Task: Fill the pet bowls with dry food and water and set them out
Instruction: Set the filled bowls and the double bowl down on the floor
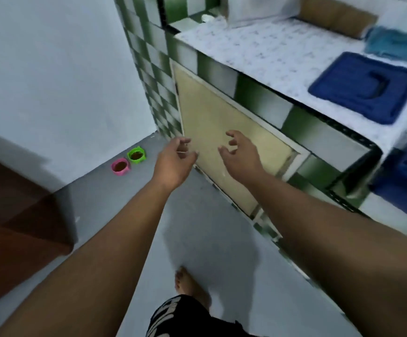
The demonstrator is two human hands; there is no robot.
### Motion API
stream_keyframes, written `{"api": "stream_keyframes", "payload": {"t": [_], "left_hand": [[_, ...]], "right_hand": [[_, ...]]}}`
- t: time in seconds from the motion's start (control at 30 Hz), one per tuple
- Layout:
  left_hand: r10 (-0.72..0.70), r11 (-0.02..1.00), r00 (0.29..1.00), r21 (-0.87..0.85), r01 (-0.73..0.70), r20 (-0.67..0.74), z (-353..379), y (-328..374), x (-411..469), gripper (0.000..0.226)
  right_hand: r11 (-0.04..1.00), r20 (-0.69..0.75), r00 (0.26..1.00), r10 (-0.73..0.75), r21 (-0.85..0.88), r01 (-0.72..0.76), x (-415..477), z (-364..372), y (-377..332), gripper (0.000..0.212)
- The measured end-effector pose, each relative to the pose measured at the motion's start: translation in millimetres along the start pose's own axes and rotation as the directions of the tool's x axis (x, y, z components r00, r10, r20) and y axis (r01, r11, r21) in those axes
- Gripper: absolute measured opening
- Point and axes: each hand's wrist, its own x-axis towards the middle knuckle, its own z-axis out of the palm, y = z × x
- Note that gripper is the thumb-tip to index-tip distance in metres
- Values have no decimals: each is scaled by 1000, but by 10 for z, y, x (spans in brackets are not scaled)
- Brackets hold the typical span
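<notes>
While the left hand (pixel 173 159) and the right hand (pixel 240 152) both reach forward with fingers loosely curved and nothing in them, the main risk sits low on the floor (pixel 197 227). The pink bowl (pixel 120 167) and the green bowl (pixel 137 155) stand touching or nearly so against the foot of the pale wall (pixel 51 81), well apart from the hands. Each seems to hold something brown, likely dry food, and no water shows in either, so that step could be left out. A bare foot (pixel 190 285) is on the same smooth grey floor. A careless step near the corner could tip a light bowl and scatter its contents, and spilled water there would likely make the floor slick. To the right runs a desk (pixel 270 57) faced in green-and-white tiles, with a beige cabinet door (pixel 222 132) below and a dark blue mat (pixel 365 88) and a teal cloth (pixel 397 45) on top. Brown wooden furniture (pixel 15 227) fills the left edge. Much of the view is blurred.
</notes>
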Motion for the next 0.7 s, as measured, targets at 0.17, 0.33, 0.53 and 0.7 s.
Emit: {"api": "stream_keyframes", "payload": {"t": [0.17,0.33,0.53,0.7], "left_hand": [[134,991,973,-21,-132,188,938,725,-729,37],[298,953,883,-69,-294,362,1850,1341,-1452,32],[393,913,711,-155,-378,583,2881,1982,-2203,33],[448,873,559,-206,-442,698,3652,2470,-2475,37]], "right_hand": [[995,-174,980,101,21,-98,-849,-1204,606,45],[986,-386,907,167,74,-150,-1815,-2261,1254,41],[944,-581,748,319,131,-302,-2626,-3257,1891,43],[911,-681,623,385,172,-375,-3012,-3913,2389,42]]}}
